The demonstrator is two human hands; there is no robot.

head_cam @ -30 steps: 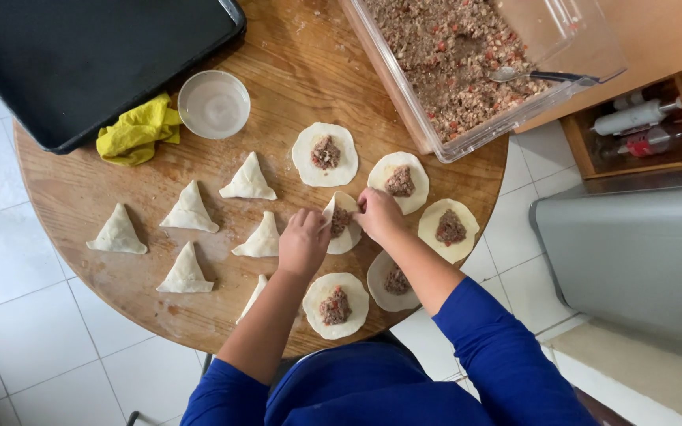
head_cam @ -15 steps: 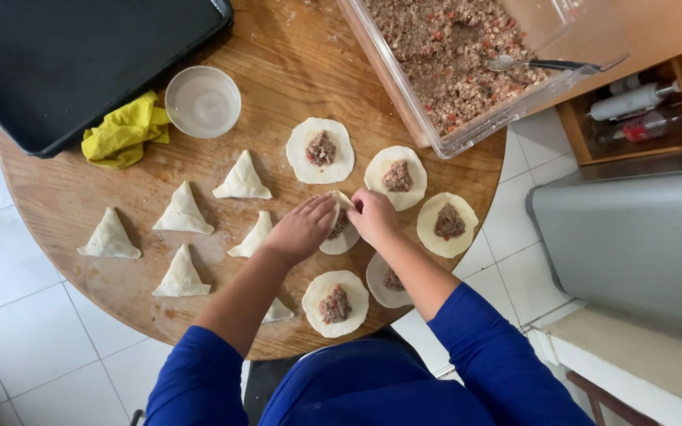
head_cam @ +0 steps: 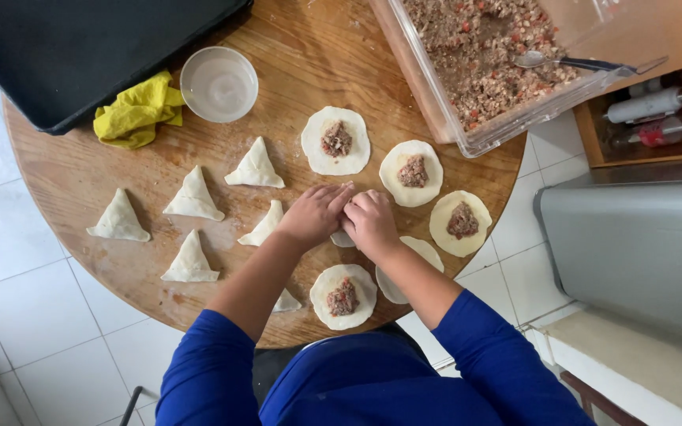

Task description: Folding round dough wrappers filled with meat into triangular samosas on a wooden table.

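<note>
Both hands meet at the middle of a round wooden table point(head_cam: 120, 268). My left hand point(head_cam: 314, 214) and my right hand point(head_cam: 369, 222) press together over a small piece of dough point(head_cam: 342, 239), mostly hidden under the fingers. Around them lie round dough discs topped with meat filling point(head_cam: 335, 140), point(head_cam: 410, 172), point(head_cam: 460, 223), point(head_cam: 344, 297). Another disc point(head_cam: 424, 251) lies under my right forearm. Folded triangular dumplings point(head_cam: 255, 166), point(head_cam: 193, 196), point(head_cam: 264, 226) sit to the left.
A clear tub of minced filling point(head_cam: 489, 59) with a spoon point(head_cam: 562, 62) overhangs the far right edge. A small white bowl point(head_cam: 219, 84), a yellow cloth point(head_cam: 137, 112) and a black tray point(head_cam: 80, 47) are at the far left. A grey appliance point(head_cam: 641, 244) stands right.
My two hands have drawn closer together and now cover the dough piece that was partly visible between them. The view has shifted slightly.
</note>
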